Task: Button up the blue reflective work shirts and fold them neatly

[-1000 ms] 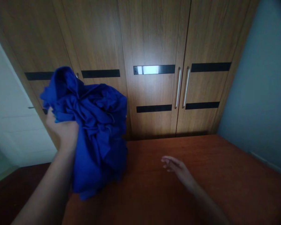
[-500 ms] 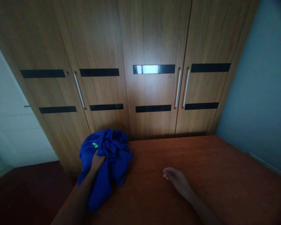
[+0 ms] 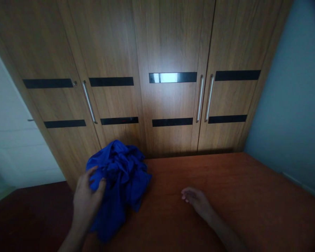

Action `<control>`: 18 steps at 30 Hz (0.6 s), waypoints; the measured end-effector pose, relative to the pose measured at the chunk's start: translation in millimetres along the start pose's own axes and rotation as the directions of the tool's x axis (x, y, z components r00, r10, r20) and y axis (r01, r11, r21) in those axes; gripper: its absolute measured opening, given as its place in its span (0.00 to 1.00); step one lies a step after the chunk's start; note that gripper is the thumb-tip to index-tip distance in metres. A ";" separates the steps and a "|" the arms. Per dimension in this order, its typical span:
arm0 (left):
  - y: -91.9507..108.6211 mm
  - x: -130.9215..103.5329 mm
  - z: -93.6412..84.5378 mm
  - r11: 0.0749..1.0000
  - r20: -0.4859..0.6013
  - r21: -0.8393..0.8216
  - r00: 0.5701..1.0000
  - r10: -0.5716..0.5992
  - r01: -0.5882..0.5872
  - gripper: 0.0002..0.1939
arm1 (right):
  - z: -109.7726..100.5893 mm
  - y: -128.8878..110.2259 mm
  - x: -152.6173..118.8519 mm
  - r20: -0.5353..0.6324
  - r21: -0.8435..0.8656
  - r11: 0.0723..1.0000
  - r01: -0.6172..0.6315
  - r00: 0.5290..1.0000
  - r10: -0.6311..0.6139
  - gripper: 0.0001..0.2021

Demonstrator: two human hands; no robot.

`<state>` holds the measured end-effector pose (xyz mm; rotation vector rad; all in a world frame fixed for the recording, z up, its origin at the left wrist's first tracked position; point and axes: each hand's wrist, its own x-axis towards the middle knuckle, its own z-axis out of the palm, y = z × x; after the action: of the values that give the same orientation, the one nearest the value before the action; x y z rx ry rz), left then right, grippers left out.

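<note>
A crumpled blue garment (image 3: pixel 123 175) lies in a heap at the left end of the reddish-brown table (image 3: pixel 173 213), part of it hanging toward the near left side. My left hand (image 3: pixel 88 192) is at the heap's left side with thumb and fingers apart, in front of the cloth and not gripping it; whether the fingertips touch it I cannot tell. Over the middle of the table, to the right of the cloth, my right hand (image 3: pixel 195 199) holds nothing visible, its fingers loosely curled and apart from the garment.
Behind the table stands a wooden wardrobe (image 3: pixel 170 140) with black strips and metal handles (image 3: pixel 200 99), its doors closed. A bluish wall (image 3: pixel 286 122) borders the table on the right. At left are a white door (image 3: pixel 18 147) and a dark red floor (image 3: pixel 28 213).
My left hand has let go of the garment and drawn back toward me and to the left, fingers spreading. The cloth has shifted slightly, and its green mark is no longer visible. My right hand stays nearly still.
</note>
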<state>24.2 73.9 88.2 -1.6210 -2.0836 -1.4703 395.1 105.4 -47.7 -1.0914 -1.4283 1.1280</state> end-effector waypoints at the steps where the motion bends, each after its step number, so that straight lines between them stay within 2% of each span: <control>1: 13.3 -10.6 3.5 0.995 0.008 -0.093 1.000 0.029 -0.028 0.23 | 4.2 -3.1 3.4 -0.003 0.016 1.000 -0.019 1.000 0.019 0.16; 2: 28.8 -21.7 9.9 0.983 0.033 -0.172 0.997 0.076 -0.070 0.20 | 9.1 -6.6 7.5 -0.005 0.026 0.999 -0.033 0.999 0.033 0.18; 4: 60.9 -44.0 31.8 0.940 0.165 -0.315 0.968 0.188 -0.129 0.15 | 20.0 -14.0 17.4 -0.004 0.033 0.999 -0.035 0.999 0.035 0.21; 6: 86.8 -64.4 64.4 0.889 0.333 -0.440 0.897 0.289 -0.123 0.14 | 30.7 -20.0 28.8 -0.003 0.029 0.999 -0.016 1.000 0.016 0.24; 8: 101.3 -81.2 103.0 0.843 0.461 -0.536 0.821 0.337 -0.045 0.18 | 39.0 -22.4 39.6 -0.013 0.012 1.000 0.008 1.000 -0.008 0.27; 10: 104.7 -93.9 141.0 0.825 0.544 -0.559 0.789 0.284 0.088 0.22 | 43.2 -20.9 46.8 -0.034 -0.046 0.998 0.050 0.998 -0.052 0.30; 11: 103.3 -98.8 157.4 0.809 0.587 -0.570 0.760 0.279 0.143 0.22 | 43.7 -19.3 48.5 -0.045 -0.085 0.994 0.073 0.996 -0.077 0.31; 13: 97.1 -106.2 181.6 0.784 0.645 -0.588 0.700 0.307 0.199 0.14 | 42.6 -15.9 47.8 -0.057 -0.162 0.981 0.110 0.991 -0.121 0.30; 15: 90.2 -110.7 192.8 0.776 0.659 -0.600 0.670 0.341 0.195 0.09 | 40.6 -14.9 43.0 -0.034 -0.203 0.970 0.130 0.990 -0.140 0.25; 18: 84.5 -113.0 191.8 0.743 0.642 -0.640 0.667 0.378 0.195 0.11 | 40.7 -18.5 34.1 0.050 -0.301 0.932 0.204 0.979 -0.198 0.18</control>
<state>222.7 134.0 -28.8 -3.0245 -1.7252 -1.8547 349.4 131.5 -28.0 -1.1161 -1.7277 0.7903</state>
